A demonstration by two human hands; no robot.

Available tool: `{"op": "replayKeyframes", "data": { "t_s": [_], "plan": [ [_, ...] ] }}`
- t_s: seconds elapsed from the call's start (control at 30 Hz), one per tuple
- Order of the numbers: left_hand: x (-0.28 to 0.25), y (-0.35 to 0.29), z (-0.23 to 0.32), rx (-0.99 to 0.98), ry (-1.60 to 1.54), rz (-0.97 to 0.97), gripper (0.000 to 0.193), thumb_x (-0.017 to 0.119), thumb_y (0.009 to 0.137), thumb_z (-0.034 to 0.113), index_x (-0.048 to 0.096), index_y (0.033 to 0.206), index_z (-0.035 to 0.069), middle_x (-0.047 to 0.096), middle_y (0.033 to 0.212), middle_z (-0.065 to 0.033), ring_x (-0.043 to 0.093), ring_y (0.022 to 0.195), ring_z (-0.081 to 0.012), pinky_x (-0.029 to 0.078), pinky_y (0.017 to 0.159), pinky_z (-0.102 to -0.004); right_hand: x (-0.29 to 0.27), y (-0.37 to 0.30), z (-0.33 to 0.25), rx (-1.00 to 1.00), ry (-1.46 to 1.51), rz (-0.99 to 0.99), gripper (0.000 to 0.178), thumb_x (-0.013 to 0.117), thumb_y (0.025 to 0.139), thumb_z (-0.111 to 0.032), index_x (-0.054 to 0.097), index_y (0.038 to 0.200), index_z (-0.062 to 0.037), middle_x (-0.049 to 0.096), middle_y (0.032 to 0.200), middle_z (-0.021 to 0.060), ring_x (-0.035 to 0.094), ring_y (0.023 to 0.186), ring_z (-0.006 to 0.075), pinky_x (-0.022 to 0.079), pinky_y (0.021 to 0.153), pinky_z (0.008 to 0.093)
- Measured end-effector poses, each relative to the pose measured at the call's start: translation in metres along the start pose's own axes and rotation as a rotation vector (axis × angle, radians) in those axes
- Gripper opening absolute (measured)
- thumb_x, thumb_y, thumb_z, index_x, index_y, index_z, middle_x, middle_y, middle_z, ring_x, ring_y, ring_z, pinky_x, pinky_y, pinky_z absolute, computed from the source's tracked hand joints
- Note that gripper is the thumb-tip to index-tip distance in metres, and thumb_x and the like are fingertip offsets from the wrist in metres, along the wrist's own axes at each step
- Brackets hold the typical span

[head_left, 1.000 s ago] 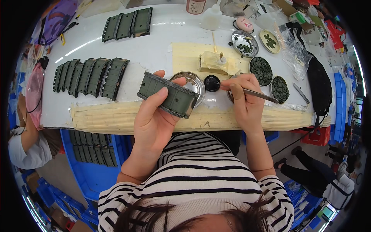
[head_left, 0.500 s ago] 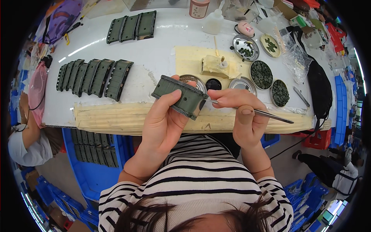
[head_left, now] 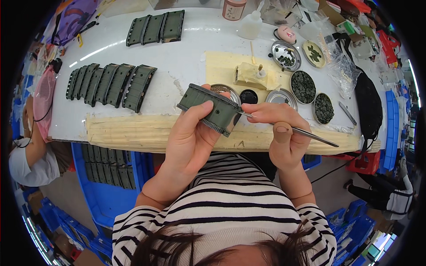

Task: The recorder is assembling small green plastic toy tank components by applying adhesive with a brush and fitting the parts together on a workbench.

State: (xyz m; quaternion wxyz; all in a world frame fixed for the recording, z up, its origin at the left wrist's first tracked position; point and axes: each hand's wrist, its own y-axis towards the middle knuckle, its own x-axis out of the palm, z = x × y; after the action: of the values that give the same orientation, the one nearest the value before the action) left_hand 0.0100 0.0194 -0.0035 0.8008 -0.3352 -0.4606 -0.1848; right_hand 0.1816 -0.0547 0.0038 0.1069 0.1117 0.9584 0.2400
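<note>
My left hand [head_left: 191, 128] grips a curved dark-green part [head_left: 213, 110] with ribbed edges, small holes and a brown patch at its right end. The thumb lies over its face, the fingers behind it. In my right hand [head_left: 286, 131] is a slim metal tool [head_left: 313, 136], its wider end pointing to the lower right. Its thin tip meets or nearly meets the right end of the green part; contact is hard to make out. A brownish cover sits on one right fingertip. Just beyond the hands are a small black pot [head_left: 248, 96] and a round metal dish [head_left: 282, 97].
Similar green parts stand in a row [head_left: 108, 84] at left and a group [head_left: 155, 27] farther back. Dishes of small green pieces [head_left: 303, 86], tweezers [head_left: 347, 113] and a squeeze bottle [head_left: 251, 24] are at right. A blue crate [head_left: 100, 201] holds more parts below the padded table edge [head_left: 124, 135].
The view has shifted slightly, so the table items sit a little farther right. Both hands keep their grip, with the tool still at the part's right end.
</note>
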Motion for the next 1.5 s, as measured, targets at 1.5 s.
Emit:
{"op": "replayKeyframes", "data": {
  "t_s": [1.5],
  "plan": [
    [0.0000, 0.0016, -0.0021, 0.017, 0.005, -0.008, 0.034, 0.056, 0.091, 0.008, 0.045, 0.124, 0.009, 0.059, 0.118, -0.0129, 0.060, 0.108, -0.0201, 0.052, 0.091, -0.0346, 0.0023, 0.0007, 0.0014, -0.184, -0.182, -0.022, 0.012, 0.060, 0.083, 0.001, 0.065, 0.093, 0.0038, 0.069, 0.094, 0.0171, 0.068, 0.087, 0.0296, 0.055, 0.074, 0.0333]
  ]
}}
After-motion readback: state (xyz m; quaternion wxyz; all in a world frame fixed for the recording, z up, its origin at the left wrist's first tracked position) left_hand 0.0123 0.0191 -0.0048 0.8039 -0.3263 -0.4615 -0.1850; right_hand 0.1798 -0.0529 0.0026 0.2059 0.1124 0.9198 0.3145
